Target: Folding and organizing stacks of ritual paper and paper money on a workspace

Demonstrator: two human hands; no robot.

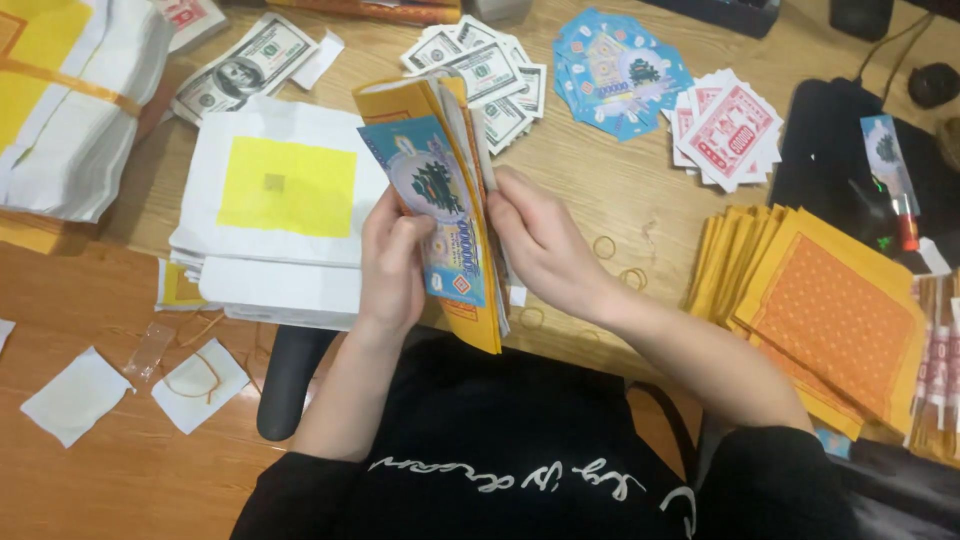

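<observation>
a mixed bundle of paper sheets [455, 200] was held upright at the centre of the frame, above the table edge and the dark-clothed lap. the left hand [392, 265] was wrapped around the bundle's left face, its fingers curled narrow over a blue printed sheet [435, 205] at the front, with the thumb pressed on that sheet. the right hand [540, 240] was set against the bundle's right edge, its fingers closed on the sheets from behind; how far they reached in could not be told. yellow-orange sheets were seen at the back and bottom of the bundle.

a white stack with a yellow square [280, 200] was lying just left of the left hand. grey-green banknote-style papers [490, 75] were spread at the top centre, partly hidden by the bundle, and more were seen at the upper left. a fan of round-cornered blue sheets [615, 70] was placed at the upper right, touching a pile of red-and-white slips [730, 130]. an orange-and-yellow stack [830, 310] was fanned at the right edge. rubber bands [620, 265] were scattered on the wooden table [640, 190] near the right wrist. two white paper squares [75, 395] were lying at the lower left.
</observation>
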